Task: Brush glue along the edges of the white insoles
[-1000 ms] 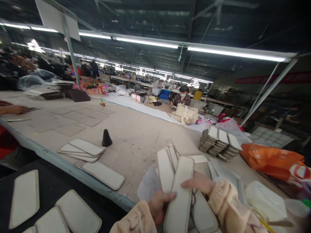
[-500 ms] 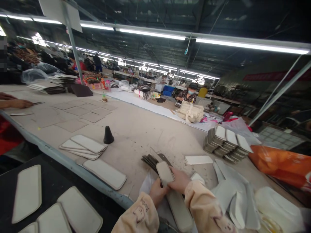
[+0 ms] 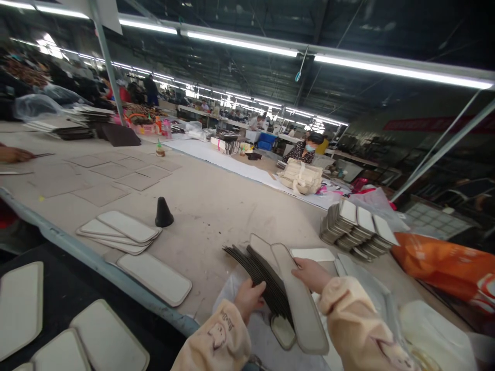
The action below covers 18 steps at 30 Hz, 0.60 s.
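Both my hands hold a fanned stack of long, rounded white panels [image 3: 297,299] with dark edges, low in the middle of the head view. My left hand [image 3: 247,298] grips the dark edges of the fan from the left. My right hand [image 3: 314,273] is closed on the top panel from the right. The stack lies tilted over a clear plastic sheet [image 3: 232,293] on the beige worktable [image 3: 216,206].
More white panels [image 3: 119,232] lie piled to the left beside a small black cone [image 3: 163,212]. A stacked block of panels [image 3: 358,226] and an orange bag [image 3: 444,265] sit to the right. Loose panels [image 3: 108,340] rest on a dark surface below the table's metal edge. Other people work at distant tables.
The stack has been turned from face-up to edge-on and fanned out, lowered toward the table. The view shifted slightly left and down.
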Each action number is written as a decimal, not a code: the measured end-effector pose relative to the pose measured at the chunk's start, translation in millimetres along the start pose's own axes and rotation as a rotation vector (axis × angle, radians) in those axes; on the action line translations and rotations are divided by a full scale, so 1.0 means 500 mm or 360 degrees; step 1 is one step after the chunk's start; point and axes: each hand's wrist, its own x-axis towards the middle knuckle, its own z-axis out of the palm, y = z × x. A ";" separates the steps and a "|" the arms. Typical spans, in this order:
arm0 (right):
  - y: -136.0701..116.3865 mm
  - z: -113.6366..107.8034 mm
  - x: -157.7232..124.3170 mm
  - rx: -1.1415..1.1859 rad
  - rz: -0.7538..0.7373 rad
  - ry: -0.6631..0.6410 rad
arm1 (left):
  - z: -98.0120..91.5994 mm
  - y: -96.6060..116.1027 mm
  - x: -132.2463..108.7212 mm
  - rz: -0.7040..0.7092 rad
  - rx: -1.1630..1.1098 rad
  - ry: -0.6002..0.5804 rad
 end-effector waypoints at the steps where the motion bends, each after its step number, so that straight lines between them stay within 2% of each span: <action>1: -0.003 -0.010 -0.007 -0.0139 0.0022 0.0075 | 0.000 -0.003 0.002 -0.0028 0.0063 0.0009; 4: -0.012 -0.022 -0.024 -0.0501 0.0127 0.0247 | 0.005 -0.009 0.009 -0.0025 0.0170 0.0008; 6: -0.017 -0.005 -0.027 -0.0575 0.0162 0.0216 | 0.012 -0.010 0.012 0.0011 0.0175 -0.0005; 10: -0.015 0.078 -0.018 -0.0303 0.0079 0.0036 | 0.022 -0.012 0.020 0.0023 0.0182 -0.0028; 13: -0.013 0.137 -0.013 -0.0180 0.0030 -0.0007 | 0.025 -0.014 0.034 -0.0018 0.0215 0.0025; 16: -0.025 0.165 -0.003 -0.0186 0.0135 0.0084 | 0.026 -0.017 0.056 -0.0124 0.0360 0.0117; 18: -0.038 0.167 0.013 -0.0152 0.0241 0.0148 | 0.024 -0.019 0.070 -0.0151 0.0456 0.0098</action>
